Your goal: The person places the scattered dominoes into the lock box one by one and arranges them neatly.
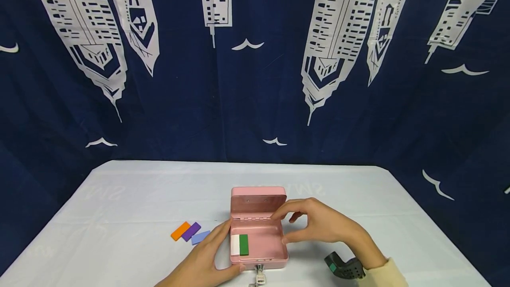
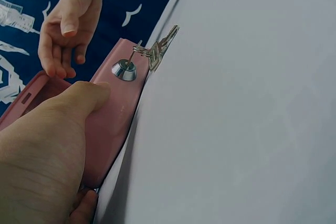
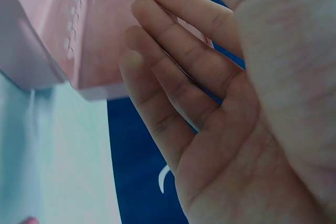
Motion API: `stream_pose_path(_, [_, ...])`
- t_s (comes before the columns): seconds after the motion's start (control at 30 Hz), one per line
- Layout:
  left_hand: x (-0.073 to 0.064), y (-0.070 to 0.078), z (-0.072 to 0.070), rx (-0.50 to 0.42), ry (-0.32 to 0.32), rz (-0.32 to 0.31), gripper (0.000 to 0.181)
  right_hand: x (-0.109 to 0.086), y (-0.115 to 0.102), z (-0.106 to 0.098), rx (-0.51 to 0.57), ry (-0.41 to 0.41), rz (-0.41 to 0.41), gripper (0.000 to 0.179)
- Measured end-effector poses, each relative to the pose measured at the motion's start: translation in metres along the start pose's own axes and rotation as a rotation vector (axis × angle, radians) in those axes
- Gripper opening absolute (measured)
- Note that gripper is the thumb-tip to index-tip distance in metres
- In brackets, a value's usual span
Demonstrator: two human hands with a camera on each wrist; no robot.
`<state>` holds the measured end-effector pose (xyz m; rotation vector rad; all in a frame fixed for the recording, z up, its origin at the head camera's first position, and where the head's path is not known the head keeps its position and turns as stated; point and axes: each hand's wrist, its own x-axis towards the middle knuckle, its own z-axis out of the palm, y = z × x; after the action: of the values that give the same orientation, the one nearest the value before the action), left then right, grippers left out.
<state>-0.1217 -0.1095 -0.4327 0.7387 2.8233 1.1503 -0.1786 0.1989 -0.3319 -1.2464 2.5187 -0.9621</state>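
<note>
A pink metal cash box (image 1: 266, 239) stands with its lid (image 1: 258, 192) raised. Inside, against its left wall, lie a white block (image 1: 235, 245) and a green block (image 1: 244, 245) side by side. My left hand (image 1: 204, 255) holds the box at its front left corner, thumb on the front wall and fingers along the left side. At the box's right, my right hand (image 1: 320, 221) has loosely bent fingers near the lid hinge and its thumb at the right rim, with nothing in its grasp. Keys (image 2: 156, 53) hang from the front lock (image 2: 124, 70).
Left of the box, an orange block (image 1: 180, 231), a purple block (image 1: 191, 231) and a light blue block (image 1: 200, 237) lie on the white tablecloth (image 1: 119, 216). A dark blue cloth (image 1: 247, 96) with white building prints hangs behind the table.
</note>
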Motion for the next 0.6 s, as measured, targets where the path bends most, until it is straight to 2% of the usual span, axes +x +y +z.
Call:
stream_pose_path(0.13, [0.000,0.001,0.000,-0.010,-0.013,-0.011,0.101,-0.005,0.006,-0.007,0.004,0.014,0.051,0.043])
stream_pose_path(0.3, [0.000,0.002,-0.001,-0.020,-0.024,-0.021,0.101,-0.008,0.011,-0.011,-0.018,0.020,0.056,0.044])
stream_pose_path(0.6, [-0.001,0.003,-0.002,-0.025,-0.019,-0.017,0.100,-0.013,0.023,-0.019,-0.030,0.042,0.130,0.043])
